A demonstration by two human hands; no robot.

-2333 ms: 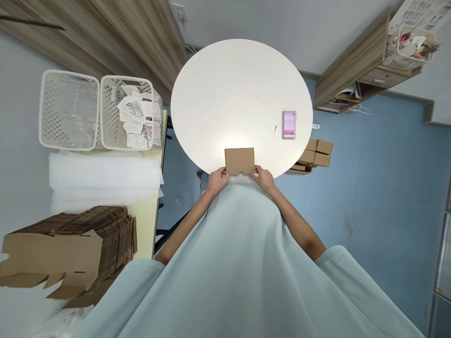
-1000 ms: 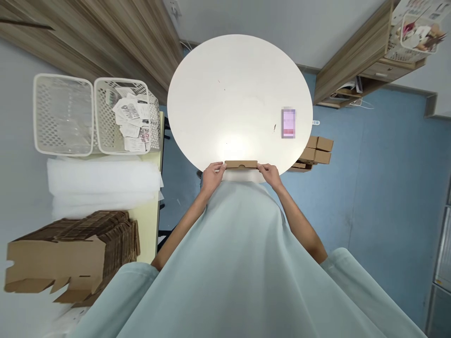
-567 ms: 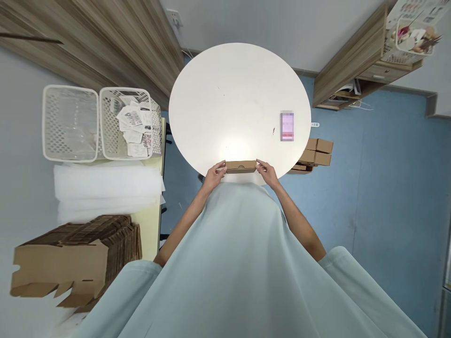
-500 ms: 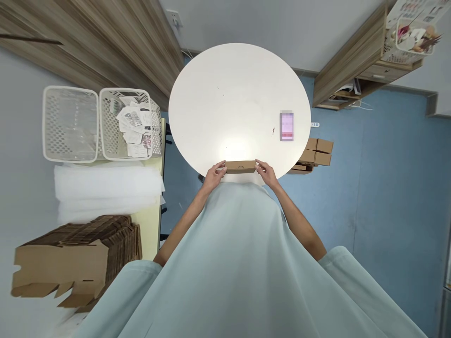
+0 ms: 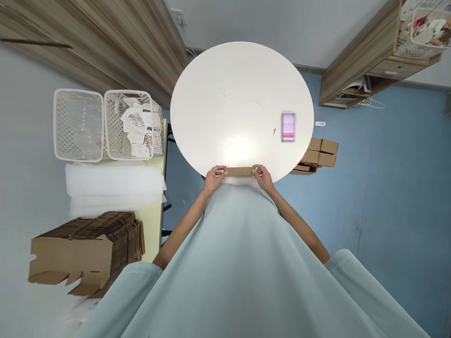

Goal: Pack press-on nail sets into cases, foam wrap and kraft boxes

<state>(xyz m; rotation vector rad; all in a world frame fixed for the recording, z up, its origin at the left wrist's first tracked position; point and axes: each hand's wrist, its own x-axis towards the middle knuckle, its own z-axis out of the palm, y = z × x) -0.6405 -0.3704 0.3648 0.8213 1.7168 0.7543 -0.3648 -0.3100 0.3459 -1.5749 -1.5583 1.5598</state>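
A small brown cardboard box (image 5: 239, 171), closed and lying lengthwise, is held between my two hands at the near edge of the white round table (image 5: 236, 89). My left hand (image 5: 214, 179) grips its left end, thumb on the near side and fingers at the far side. At the opposite end, my right hand (image 5: 263, 177) pinches the box the same way. Whether the box rests on the table or is lifted slightly, I cannot tell. A phone (image 5: 288, 126) with a blurred pink screen lies on the right part of the table.
To the left, a side table (image 5: 152, 234) bears a basket of printed cards (image 5: 128, 126), another white basket (image 5: 79, 126), white foam sheets (image 5: 114, 180) and a stack of flat cardboard boxes (image 5: 81, 256). Folded brown boxes (image 5: 319, 152) sit beyond the table's right edge. A wooden cabinet (image 5: 362, 56) stands far right.
The box has tipped, so its notched front face shows less and its tab sits lower. Both hands have shifted slightly toward my body with it. The camera view has turned a little.
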